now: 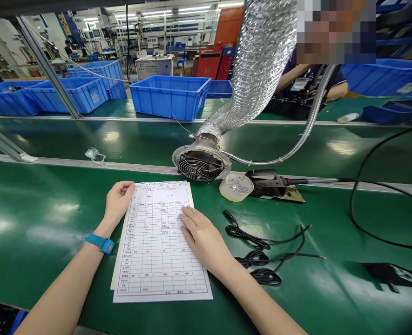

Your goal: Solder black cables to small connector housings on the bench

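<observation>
Printed form (157, 270) lies on the near green surface (62, 195), left of centre, long side running near to far. A second sheet shows beneath, peeping out at left and far right edges; stacked, perhaps, so the two stay together. Grid mostly blank, some cells written in; too small to read.

Left hand (120, 197) at the form's far left corner, fingers curled in, narrow. Cannot tell whether it pinches the paper or only rests against it; looks like a steadying touch. Blue wristband (101, 243) on that arm.

Right hand (200, 235) open, palm down across the form's right edge, fingers nearly together, gripping nothing. Flat contact probably stops the paper sliding on the smooth top.

Far of the form: a fan (200, 166) on a silver duct (258, 70), facing the near side; likely placed to draw fumes. Just right of it, a clear tub (236, 186) of shiny bits, beside a black corded tool (266, 184).

Black cables (261, 243) lie right of the right hand, coiled, presumably for tidiness, loose ends pointing right. Blue crate (169, 97) stands well apart, far side.
</observation>
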Tool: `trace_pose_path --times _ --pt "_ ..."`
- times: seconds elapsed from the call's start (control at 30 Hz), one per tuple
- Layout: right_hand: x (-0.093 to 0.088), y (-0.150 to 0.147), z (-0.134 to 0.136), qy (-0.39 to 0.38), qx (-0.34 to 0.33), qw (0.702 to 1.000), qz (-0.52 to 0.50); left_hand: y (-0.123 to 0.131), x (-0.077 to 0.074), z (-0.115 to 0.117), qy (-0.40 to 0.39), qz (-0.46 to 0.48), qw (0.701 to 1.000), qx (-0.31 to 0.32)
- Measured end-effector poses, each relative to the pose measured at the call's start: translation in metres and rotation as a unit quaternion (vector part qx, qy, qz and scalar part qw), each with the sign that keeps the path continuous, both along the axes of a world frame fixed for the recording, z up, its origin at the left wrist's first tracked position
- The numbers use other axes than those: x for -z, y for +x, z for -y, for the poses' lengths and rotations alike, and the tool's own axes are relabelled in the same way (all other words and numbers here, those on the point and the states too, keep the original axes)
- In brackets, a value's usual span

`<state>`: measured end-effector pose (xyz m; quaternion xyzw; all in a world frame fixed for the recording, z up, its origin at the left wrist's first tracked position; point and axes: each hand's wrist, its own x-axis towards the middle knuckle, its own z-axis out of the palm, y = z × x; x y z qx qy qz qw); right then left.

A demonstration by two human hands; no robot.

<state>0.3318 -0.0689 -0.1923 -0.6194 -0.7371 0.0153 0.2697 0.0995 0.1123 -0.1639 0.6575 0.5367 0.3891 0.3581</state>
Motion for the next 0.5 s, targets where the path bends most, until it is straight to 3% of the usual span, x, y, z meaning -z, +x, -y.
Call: trace_pose_path --times 0.5 --pt "0.0020 0.0003 0.0008 -0.008 -0.005 1.000 -0.001 0.0020 -0.0024 0.0022 0.003 -0.009 1.000 0.003"
